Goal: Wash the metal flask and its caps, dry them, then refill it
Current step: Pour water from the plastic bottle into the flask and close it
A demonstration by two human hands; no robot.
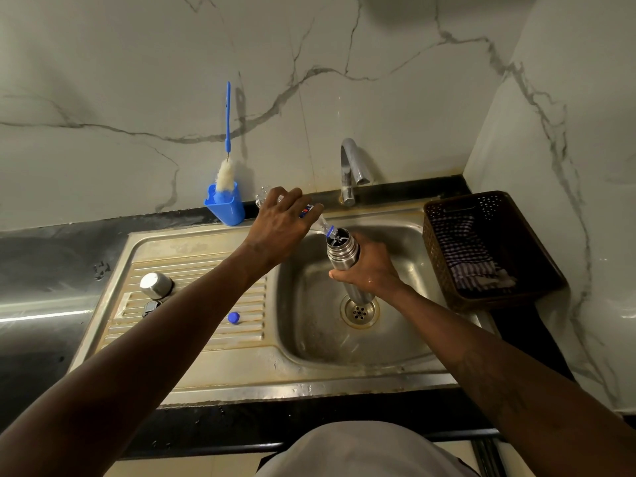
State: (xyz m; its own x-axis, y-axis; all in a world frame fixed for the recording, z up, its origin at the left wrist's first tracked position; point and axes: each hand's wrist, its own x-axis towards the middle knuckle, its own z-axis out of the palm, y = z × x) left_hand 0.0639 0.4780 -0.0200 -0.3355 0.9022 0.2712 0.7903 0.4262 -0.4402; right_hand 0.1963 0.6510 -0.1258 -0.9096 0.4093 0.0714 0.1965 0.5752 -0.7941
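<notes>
Bottle (320,223) hides under left hand (280,225), flask (342,251) middle under right hand (370,268).

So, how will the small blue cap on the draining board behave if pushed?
The blue cap is small plastic, so probably light. It lies on the ribbed draining board, so a push would likely slide it along a groove. Tipped on edge, it might roll.
</notes>
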